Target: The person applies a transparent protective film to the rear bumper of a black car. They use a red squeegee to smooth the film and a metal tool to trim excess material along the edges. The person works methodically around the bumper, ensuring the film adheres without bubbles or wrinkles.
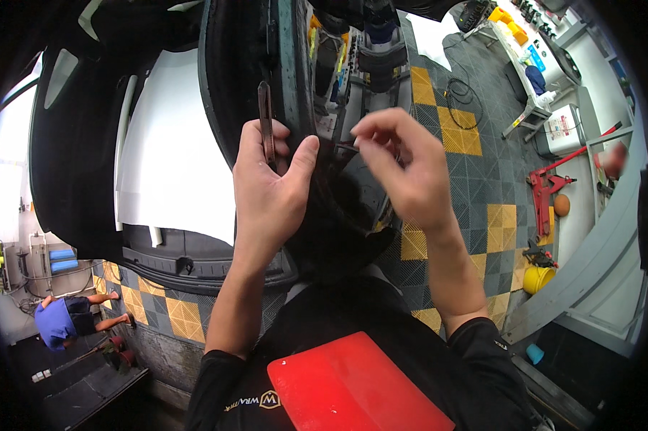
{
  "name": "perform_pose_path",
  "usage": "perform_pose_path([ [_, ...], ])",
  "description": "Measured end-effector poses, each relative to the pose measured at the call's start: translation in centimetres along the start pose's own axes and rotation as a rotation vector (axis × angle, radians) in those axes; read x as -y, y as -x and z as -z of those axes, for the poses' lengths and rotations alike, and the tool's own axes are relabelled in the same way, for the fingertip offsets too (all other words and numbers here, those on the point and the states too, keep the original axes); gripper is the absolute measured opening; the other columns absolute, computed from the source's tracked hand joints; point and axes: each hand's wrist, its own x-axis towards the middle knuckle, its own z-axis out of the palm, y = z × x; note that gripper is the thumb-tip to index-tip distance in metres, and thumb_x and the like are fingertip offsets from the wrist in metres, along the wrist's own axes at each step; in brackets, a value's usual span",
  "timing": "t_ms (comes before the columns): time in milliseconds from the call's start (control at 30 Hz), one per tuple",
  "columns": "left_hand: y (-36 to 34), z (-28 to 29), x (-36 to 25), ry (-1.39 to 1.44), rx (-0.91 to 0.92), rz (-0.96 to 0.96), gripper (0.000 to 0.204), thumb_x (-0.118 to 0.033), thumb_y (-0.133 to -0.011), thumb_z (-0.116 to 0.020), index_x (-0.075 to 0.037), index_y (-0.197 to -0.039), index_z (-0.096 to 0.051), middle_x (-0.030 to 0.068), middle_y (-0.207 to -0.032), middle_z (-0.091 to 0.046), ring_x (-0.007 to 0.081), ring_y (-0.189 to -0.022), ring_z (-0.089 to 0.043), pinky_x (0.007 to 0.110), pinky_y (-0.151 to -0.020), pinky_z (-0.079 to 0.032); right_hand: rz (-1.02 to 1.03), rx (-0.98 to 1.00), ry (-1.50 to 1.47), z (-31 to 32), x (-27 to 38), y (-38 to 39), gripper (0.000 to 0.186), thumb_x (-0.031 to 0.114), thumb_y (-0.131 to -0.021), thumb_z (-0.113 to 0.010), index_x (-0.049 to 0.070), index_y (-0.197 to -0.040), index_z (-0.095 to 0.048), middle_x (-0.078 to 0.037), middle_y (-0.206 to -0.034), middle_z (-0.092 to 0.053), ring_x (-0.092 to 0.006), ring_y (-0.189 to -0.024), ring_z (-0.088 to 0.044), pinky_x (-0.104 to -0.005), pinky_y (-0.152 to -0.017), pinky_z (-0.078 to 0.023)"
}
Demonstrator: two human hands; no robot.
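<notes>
In my left hand [270, 183] is a slim metal cutter knife [266, 118], pointing away from me between the thumb and curled fingers. My right hand [403, 161] hovers to its right, thumb and fingers bent together in a pinch. Motion blurs those fingertips, and I cannot make out anything between them. Both hands are over the dark edge of a car body [292, 79], beside an opened cavity [371, 79] with exposed inner parts. Against my chest lies a flat red panel [353, 388] with rounded corners, touched by neither hand.
A large white sheet [173, 144] covers part of the car at left. At right are a red floor jack [547, 190], a yellow bucket [538, 279], a white container [565, 129] and a workbench [521, 82]. A cable [464, 93] coils on the tiled floor. Another person [65, 320] stands far left.
</notes>
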Motion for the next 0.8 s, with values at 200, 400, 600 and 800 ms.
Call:
perform_pose_path([
  [200,0.0,0.5,0.0,0.013,0.038,0.01,0.029,-0.017,-0.094,-0.077,-0.004,-0.104,-0.052,-0.0022,-0.083,-0.046,0.0072,-0.072,-0.043,0.024,-0.064,-0.039,0.708,0.366,-0.416,-0.9,5.7,4.5,0.024,0.005,-0.084,-0.07,0.004,-0.108,-0.072,-0.021,-0.114,-0.07,-0.0312,-0.095,-0.069,-0.0393,-0.076,-0.057],
  [400,-0.1,0.9,0.0,0.068,0.066,0.037,0.025,-0.013,-0.095,-0.074,-0.005,-0.106,-0.052,-0.0035,-0.085,-0.046,0.0054,-0.073,-0.043,0.022,-0.064,-0.038,0.94,0.072,-0.648,-5.8,5.3,5.0,0.027,0.019,-0.09,-0.072,0.005,-0.113,-0.072,-0.028,-0.116,-0.069,-0.0374,-0.097,-0.069,-0.0386,-0.072,-0.062],
  [600,-0.1,1.1,-0.1,0.009,0.079,0.062,0.025,-0.013,-0.096,-0.073,-0.005,-0.107,-0.052,-0.004,-0.083,-0.045,0.0052,-0.073,-0.043,0.021,-0.065,-0.037,0.831,0.344,-0.325,-0.1,3.1,2.0,0.033,0.015,-0.089,-0.075,0.006,-0.12,-0.071,-0.018,-0.111,-0.072,-0.0317,-0.093,-0.073,-0.0365,-0.077,-0.06],
  [800,-0.1,1.3,0.0,0.069,0.101,0.066,0.025,-0.014,-0.096,-0.073,-0.006,-0.107,-0.051,-0.0037,-0.084,-0.045,0.0045,-0.073,-0.042,0.021,-0.064,-0.036,0.037,0.14,-0.034,3.2,-3.3,-6.4,0.037,0.026,-0.091,-0.079,-0.001,-0.113,-0.067,-0.013,-0.097,-0.076,-0.02,-0.088,-0.073,-0.0339,-0.08,-0.058],
])
